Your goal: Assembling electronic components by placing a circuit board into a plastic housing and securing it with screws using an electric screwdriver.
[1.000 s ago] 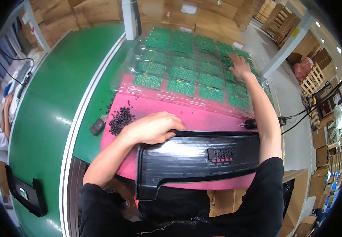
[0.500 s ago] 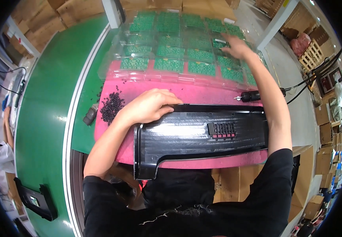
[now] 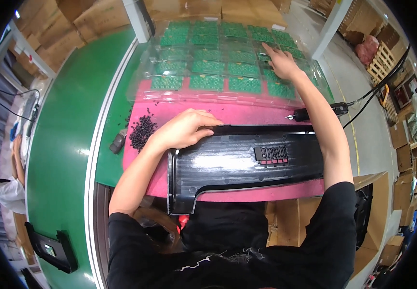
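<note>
The left hand [image 3: 184, 129] is resting palm-down on the upper left edge of the black plastic housing [image 3: 247, 161], fingers curled loosely over its rim and pressing it flat; it is not enclosing anything. The housing is lying along the near edge of the pink mat [image 3: 247, 114], with a small block of red-and-black buttons [image 3: 274, 154] facing up near its middle.

The right hand [image 3: 281, 61] is reaching to the far right part of the clear plastic tray [image 3: 189, 98], fingers spread open and touching one of the green circuit boards [image 3: 280, 89] seated in its pockets; whether a board is already pinched cannot be told.

For a clean pick, the board is best lifted by its edges, straight out of its pocket, while the left hand is keeping the housing from sliding on the mat.

A pile of small black parts [image 3: 142, 131] is lying at the mat's left edge, and a powered screwdriver [image 3: 314, 111] with its cable is lying at the right edge. The mat is sitting on a green bench surface [image 3: 64, 144]. Cardboard boxes [image 3: 39, 19] and wooden pallets [image 3: 382, 62] are standing around the work area, and another person [image 3: 3, 185] is working at the far left.
</note>
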Available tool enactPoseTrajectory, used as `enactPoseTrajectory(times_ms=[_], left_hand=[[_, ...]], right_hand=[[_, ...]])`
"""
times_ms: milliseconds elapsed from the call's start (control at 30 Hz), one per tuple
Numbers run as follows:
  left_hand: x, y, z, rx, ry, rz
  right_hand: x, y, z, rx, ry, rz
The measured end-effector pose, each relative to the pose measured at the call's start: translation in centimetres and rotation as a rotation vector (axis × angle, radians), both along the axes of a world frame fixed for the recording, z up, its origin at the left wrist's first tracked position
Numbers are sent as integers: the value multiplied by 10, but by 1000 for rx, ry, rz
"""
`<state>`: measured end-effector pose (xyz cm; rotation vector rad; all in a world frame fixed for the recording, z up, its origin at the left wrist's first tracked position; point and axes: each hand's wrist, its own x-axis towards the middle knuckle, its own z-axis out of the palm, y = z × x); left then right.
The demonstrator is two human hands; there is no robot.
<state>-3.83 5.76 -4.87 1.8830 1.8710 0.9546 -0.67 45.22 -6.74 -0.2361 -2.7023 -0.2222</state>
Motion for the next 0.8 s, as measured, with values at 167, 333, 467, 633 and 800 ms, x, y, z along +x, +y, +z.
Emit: enactPoseTrajectory(times_ms=[167,333,467,633,800], left_hand=[[3,-1,-3,4,-20,14],[2,-8,-2,-34,73,21],[17,-8,31,129,-406,130],[64,17,63,59,-918,-117],[70,28,70,64,-711,36]], right_hand=[[-2,-3,18,137,-129,-36],[27,-60,55,-279,265,-3],[89,-146,70,-1331,268,518],[152,-201,92,-1653,58,758],[191,-189,119,-1099,223,409]])
